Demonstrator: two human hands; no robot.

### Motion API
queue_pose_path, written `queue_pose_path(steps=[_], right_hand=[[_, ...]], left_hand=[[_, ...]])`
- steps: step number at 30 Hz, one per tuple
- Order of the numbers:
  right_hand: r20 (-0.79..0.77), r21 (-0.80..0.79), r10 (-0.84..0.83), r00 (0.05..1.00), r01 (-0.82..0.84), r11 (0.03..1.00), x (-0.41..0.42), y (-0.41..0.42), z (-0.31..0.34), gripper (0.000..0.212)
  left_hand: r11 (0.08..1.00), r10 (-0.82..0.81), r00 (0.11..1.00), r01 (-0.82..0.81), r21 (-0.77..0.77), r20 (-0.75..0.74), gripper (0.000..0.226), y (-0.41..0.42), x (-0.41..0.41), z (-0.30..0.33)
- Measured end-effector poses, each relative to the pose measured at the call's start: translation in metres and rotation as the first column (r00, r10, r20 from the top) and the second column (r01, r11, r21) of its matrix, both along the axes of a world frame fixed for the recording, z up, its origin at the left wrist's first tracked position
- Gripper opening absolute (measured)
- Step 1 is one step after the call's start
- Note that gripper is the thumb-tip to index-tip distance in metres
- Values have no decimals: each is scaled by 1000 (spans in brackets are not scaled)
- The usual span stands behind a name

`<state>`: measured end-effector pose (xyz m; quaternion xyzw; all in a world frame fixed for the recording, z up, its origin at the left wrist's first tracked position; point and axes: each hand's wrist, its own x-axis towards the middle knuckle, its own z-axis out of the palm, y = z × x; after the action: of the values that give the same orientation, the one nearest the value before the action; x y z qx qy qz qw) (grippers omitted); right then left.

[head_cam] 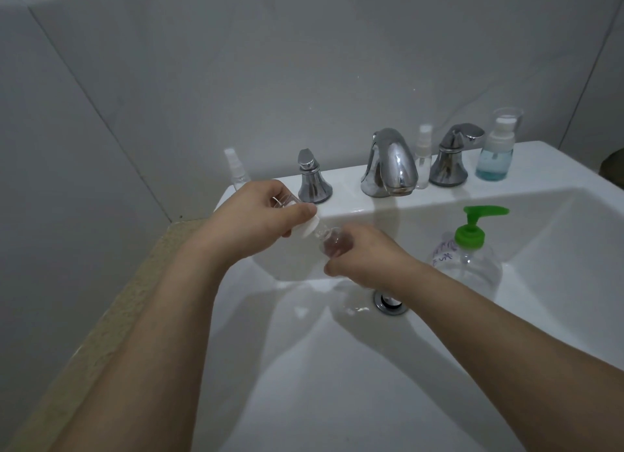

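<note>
Over the sink [304, 367], centre: right hand [366, 254] clamped round small clear bottle [332, 243]; just beyond, left hand [260, 215] pinching white spray top [312, 228] at its neck. Judged midway: top neither seated nor clear. Farther back, faucet [388, 164].

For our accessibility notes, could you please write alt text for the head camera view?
Over a white sink, a person's left hand holds a white spray top at the neck of a small clear bottle gripped by the right hand. A green-pump bottle sits in the basin; a chrome faucet and a blue-filled bottle sit on the back ledge.
</note>
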<state>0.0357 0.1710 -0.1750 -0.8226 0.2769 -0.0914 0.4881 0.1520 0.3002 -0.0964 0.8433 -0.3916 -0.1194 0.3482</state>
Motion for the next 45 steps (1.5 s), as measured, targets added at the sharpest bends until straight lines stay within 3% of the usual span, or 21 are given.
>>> queue_pose_path(steps=[8,16,22,31,36,41,45], right_hand=[[-19,-23,9,1000,-9,1000,-1,2,0,21],[-34,-102,34,999,-37,994,-3,4,6,28],[-23,-186,10,1000,-14,982,-6,7,10,26],[-2,-210,5,1000,-6,978,-6,8,10,28],[-6,-220,8,1000,-9,975,-6,8,9,27],[1,-222,3,1000,-3,975,-6,8,9,27],[-31,-247,7,999,-14,969,-5,8,8,26]], left_hand=[[998,36,999,-35,-42,17,30,-1,-1,1],[991,-21,999,15,129,39,36,-6,-8,-6],[990,6,999,-11,139,34,40,-5,-8,-8],[987,-103,988,116,111,-118,11,-6,-8,-8],[989,-48,990,65,132,-134,24,-8,-10,-12],[989,-52,987,72,131,-152,15,-8,-11,-11],[984,-37,983,68,167,-179,27,-7,-13,-10]])
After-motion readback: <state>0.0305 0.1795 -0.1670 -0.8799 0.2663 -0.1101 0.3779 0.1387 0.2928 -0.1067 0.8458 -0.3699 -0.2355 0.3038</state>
